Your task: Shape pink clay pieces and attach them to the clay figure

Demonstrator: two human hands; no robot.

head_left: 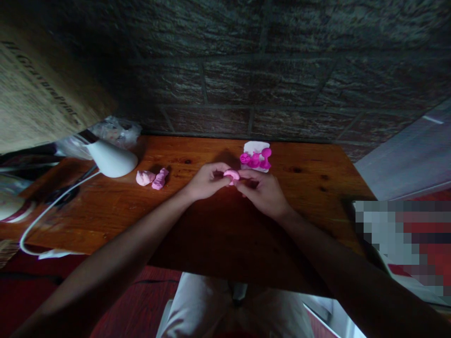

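Between my two hands, above the wooden table, is a small curved piece of pink modelling clay (231,175). My left hand (210,180) pinches it from the left with thumb and finger. From the right, the thumb and fingers of my right hand (263,190) close on its other side. Just behind my right hand lie bright magenta moulded shapes (255,159) on a pale, rounded-corner sheet (256,146). Off to the left rest two more lumps of clay, a pale pink one (145,177) and a deeper pink one (160,179).
A white lamp-like cone (112,158) with a white cable (56,205) stands at the table's left. Scissors (65,196) lie near the cable. Crumpled clear plastic (118,131) and a printed paper shade (45,89) are behind. A dark brick wall (229,84) borders the wooden table (310,188).
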